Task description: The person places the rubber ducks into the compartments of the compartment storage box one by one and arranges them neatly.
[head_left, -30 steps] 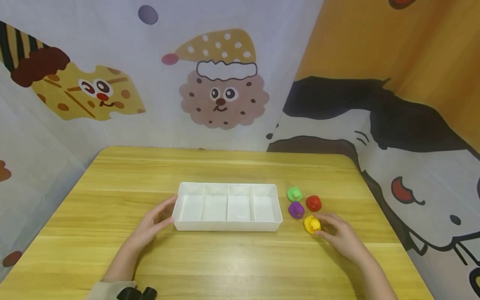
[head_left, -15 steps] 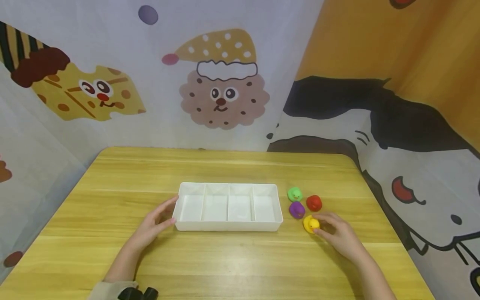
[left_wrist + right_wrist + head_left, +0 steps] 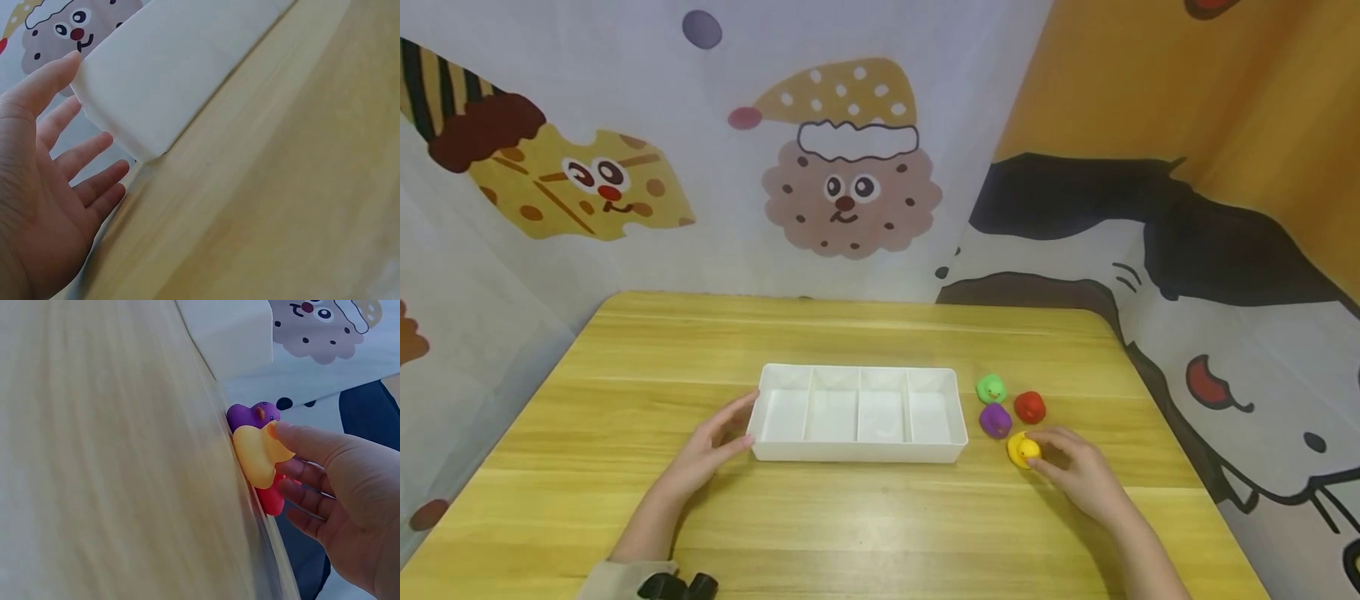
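Your right hand [image 3: 1078,475] pinches the yellow duck [image 3: 1022,448] between thumb and curled fingertips, the toy still sitting on the wooden table [image 3: 865,533] just off the right end of the white tray [image 3: 857,454]. The wrist view shows the thumb [image 3: 300,439] laid over the duck's top while the fingers close in from the far side, a hold that looks suited to lifting a small, rounded, squashy thing without crushing it.

Your left hand [image 3: 711,446] rests flat, fingers straight and slightly spread, with the fingertips touching the left end of the tray. It grips nothing; it appears to brace the light container so it will not slide on the smooth tabletop.

The tray is a shallow rectangular box of matt white plastic, split by thin walls into four compartments in a row, all of them bare. Beyond its right end three more ducks cluster close together: the purple duck [image 3: 995,419] nearest the tray, the green duck [image 3: 991,388] behind it, the red duck [image 3: 1029,406] farther right. All look like glossy soft rubber, plump and rounded. From the right wrist, the purple duck [image 3: 253,415] and the red one [image 3: 272,499] sit just beside the yellow duck [image 3: 257,453].

The table has a pale varnished grain and rounded corners. Cartoon-printed cloth [image 3: 842,175] hangs behind it.
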{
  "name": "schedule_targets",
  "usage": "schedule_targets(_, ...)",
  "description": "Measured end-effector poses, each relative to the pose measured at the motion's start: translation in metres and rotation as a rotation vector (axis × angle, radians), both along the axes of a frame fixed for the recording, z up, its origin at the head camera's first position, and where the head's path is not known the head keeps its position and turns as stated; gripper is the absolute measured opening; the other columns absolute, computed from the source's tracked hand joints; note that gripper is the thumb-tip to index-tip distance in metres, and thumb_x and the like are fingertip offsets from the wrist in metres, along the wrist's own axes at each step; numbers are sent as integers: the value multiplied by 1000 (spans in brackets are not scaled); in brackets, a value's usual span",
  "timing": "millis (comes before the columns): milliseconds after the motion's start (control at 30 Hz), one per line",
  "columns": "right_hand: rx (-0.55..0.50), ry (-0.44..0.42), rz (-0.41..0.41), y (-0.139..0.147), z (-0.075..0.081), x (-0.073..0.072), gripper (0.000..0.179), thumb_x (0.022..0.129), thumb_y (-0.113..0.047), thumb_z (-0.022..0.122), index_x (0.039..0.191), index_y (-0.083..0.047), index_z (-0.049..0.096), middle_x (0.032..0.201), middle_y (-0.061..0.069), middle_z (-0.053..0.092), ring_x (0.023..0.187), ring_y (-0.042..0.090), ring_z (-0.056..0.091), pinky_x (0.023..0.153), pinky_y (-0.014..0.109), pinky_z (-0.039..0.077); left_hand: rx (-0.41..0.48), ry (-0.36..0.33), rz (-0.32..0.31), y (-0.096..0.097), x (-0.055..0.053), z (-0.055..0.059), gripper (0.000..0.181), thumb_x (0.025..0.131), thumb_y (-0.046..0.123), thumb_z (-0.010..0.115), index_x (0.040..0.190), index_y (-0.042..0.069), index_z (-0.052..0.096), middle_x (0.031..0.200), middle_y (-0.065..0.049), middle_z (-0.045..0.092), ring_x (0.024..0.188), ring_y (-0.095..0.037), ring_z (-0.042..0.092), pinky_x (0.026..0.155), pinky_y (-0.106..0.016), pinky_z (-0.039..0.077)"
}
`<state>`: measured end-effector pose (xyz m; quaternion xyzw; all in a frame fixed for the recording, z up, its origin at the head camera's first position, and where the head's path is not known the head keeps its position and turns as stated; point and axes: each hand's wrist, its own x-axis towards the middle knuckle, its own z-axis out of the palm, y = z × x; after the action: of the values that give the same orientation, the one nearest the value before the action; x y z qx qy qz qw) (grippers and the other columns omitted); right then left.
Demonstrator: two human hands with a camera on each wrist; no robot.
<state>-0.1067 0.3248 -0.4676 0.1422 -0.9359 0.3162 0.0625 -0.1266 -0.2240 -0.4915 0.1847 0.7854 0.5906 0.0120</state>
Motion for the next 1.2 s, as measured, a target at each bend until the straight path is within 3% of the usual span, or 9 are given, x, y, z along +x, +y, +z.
schedule_targets(233,-12,16,-3,-2,5,2,35,82,-19,77,114,-11,68,105,-10,64,91,14,58,82,37,50,24,-7,-15,1,0,2,57,94,2,58,147,5,35,139,-23,45,120,-41,45,92,-40,41)
schedule_targets(567,-38,45,12,-9,24,3,34,80,-14,78,113,-9,68,100,-9,63,89,14,56,82,47,44,20,-5,-12,1,0,3,58,94,2,58,147,6,36,139,-22,46,118,-37,46,92,-37,41)
schedule_targets(833,-40,89,42,-17,39,3,37,78,-9,79,113,-12,69,104,-9,64,90,15,56,80,44,45,12,-10,-8,1,1,3,58,94,3,58,147,6,36,139,-21,46,119,-35,47,93,-38,41)
schedule_targets(1100,-86,107,72,-30,55,-2,36,79,-10,79,113,-14,69,108,-10,63,93,15,56,83,26,42,-2,-15,2,1,1,4,58,94,4,59,147,7,36,139,-20,46,119,-37,46,93,-48,39)
schedule_targets(1200,-99,100,79,-38,61,-4,36,79,-10,79,113,-16,69,107,-10,62,93,17,56,83,24,42,-2,-16,0,1,1,4,58,94,4,59,147,6,36,139,-21,46,119,-39,46,93,-46,40)
